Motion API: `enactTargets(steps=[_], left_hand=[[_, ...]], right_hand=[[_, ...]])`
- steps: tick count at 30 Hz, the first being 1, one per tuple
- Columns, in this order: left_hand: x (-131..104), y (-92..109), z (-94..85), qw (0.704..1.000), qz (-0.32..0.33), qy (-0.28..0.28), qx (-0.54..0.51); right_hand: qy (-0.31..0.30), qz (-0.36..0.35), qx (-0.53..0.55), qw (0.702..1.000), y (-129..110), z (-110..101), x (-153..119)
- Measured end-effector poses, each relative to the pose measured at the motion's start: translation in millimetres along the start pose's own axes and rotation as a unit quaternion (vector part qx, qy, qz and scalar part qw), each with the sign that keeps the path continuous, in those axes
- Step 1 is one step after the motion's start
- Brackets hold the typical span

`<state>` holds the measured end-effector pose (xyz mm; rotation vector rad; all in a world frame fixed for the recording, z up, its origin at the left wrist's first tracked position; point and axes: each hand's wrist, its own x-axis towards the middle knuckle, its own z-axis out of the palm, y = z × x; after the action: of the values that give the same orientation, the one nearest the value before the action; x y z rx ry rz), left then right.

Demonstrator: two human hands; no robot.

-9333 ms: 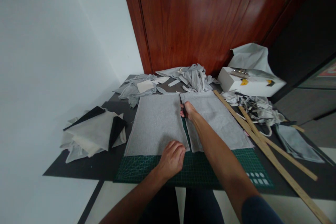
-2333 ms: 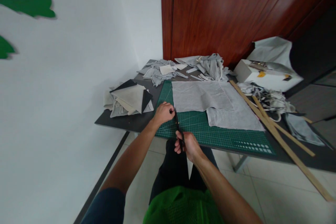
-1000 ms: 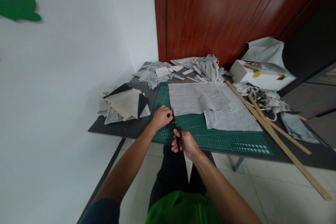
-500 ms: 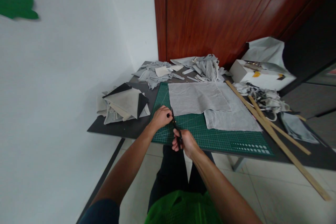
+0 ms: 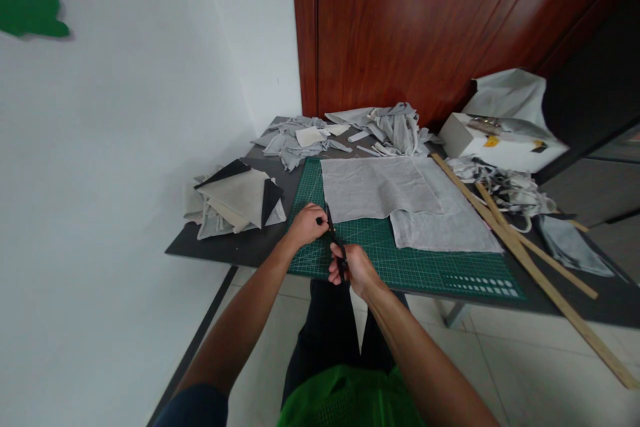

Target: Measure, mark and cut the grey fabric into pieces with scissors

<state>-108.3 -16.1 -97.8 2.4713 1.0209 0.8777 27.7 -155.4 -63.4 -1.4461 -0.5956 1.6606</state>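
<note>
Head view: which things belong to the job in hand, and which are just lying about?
In use, it seems:
scissors, in the right hand
small dark thing, unclear, at the left hand
grey cloth pieces
green cutting mat, under the cloth

Lying about, apparently:
folded fabric stack, left
cloth scraps, back
wooden strips, right
white box, back right

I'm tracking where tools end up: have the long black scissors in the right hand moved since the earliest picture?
Yes: against the green gridded cutting mat, the long black scissors are closer to its near edge and farther left.
</note>
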Motion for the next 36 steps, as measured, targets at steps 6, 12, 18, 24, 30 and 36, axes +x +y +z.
enactTargets(steps=[6, 12, 18, 24, 30, 36], left_hand=[[0.3, -1.2, -1.9, 1.000, -0.002, 0.004, -0.010], [-0.1, -2.9, -2.1, 1.000, -0.001, 0.001, -0.023], [0.3, -4.6, -1.0, 1.000, -0.004, 0.000, -0.025], [0.2, -3.5, -1.4, 1.000, -0.003, 0.002, -0.026], [-0.8, -4.0, -1.4, 1.000, -0.004, 0.003, -0.029], [-0.5, -3.3, -2.1, 1.000, -0.003, 0.003, -0.029]], right_hand=[[-0.012, 0.003, 0.012, 1.000, -0.8, -2.1, 12.7], [-0.010, -0.001, 0.006, 1.000, 0.1, 0.1, 18.4], [-0.024, -0.005, 0.014, 1.000, 0.9, -3.2, 15.3], [-0.029, 0.007, 0.024, 0.999, 0.2, -5.4, 13.1], [-0.010, 0.004, 0.021, 1.000, -2.7, 0.5, 14.3], [-0.007, -0.004, 0.013, 1.000, -3.0, -0.5, 13.0]])
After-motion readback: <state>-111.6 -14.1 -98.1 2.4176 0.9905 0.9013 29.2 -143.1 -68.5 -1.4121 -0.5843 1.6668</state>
